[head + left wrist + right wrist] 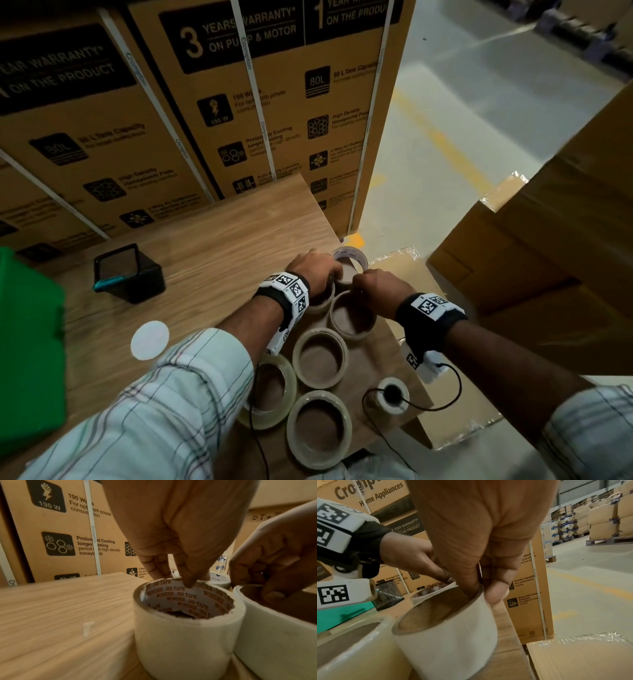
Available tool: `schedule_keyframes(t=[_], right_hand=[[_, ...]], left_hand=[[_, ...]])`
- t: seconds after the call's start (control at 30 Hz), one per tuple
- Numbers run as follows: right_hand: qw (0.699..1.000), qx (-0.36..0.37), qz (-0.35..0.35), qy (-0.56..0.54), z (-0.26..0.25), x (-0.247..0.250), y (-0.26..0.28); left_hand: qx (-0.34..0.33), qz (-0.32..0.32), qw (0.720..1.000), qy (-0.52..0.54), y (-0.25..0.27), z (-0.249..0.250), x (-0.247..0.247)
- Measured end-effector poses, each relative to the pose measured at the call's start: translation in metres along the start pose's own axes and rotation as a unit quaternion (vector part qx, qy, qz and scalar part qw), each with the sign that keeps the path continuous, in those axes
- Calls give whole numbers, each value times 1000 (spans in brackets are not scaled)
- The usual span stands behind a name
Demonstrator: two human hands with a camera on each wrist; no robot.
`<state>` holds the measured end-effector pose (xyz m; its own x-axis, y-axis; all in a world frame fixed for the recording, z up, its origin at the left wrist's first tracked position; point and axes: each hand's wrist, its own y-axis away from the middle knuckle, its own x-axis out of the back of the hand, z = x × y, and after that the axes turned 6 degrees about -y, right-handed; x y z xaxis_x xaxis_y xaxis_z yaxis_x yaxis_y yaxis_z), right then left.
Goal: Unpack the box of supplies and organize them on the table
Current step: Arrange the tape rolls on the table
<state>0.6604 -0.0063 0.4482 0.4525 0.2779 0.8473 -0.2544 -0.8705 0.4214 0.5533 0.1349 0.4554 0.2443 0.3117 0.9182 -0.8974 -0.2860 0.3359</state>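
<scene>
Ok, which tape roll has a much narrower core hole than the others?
The small white roll at the near right edge of the group. Its hole is narrow and dark, while all the other rolls have wide open cores.

A: What is the person wearing on the arms?

B: Pale long sleeves, a whitish shirt with a thin checked pattern of dark and reddish lines. The left sleeve (164,394) ends short of the wrist; the right sleeve (592,431) does too.

A: And at the wrists?

B: A black band on each, carrying white blocks printed with black square code markers. The left wristband (286,291) has several marker faces in a row; the right wristband (430,308) shows two on top. A thin black cable (428,406) loops out from the right unit.
</scene>
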Motion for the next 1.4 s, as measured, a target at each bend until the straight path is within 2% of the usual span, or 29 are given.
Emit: schedule_keyframes(t=[0.13,0.27,0.5,0.7,0.8,0.9,1.03,1.17,1.3,1.4], right_hand=[[1000,10,1,2,-1,3,0],[1000,8,3,-2,-1,4,3],[998,14,35,49,-20,17,20],[995,42,73,54,-77,31,49],[995,65,70,42,-112,26,64],[989,81,79,93,-144,17,77],[990,79,55,105,-173,-9,94],[992,71,56,92,-177,-39,113],[992,57,77,77,-169,-59,125],[990,55,88,95,-165,-63,124]], left_hand=[[2,9,1000,-24,4,0,-3],[22,19,999,23,11,-1,-9],[32,46,998,7,45,-4,4],[21,140,988,62,107,-17,6],[21,153,984,87,143,-24,-5],[28,156,981,110,181,-23,-16],[52,123,986,102,223,-23,-30],[79,98,988,92,250,-17,-50],[113,15,988,107,258,-5,-70],[122,-12,985,117,258,3,-76]])
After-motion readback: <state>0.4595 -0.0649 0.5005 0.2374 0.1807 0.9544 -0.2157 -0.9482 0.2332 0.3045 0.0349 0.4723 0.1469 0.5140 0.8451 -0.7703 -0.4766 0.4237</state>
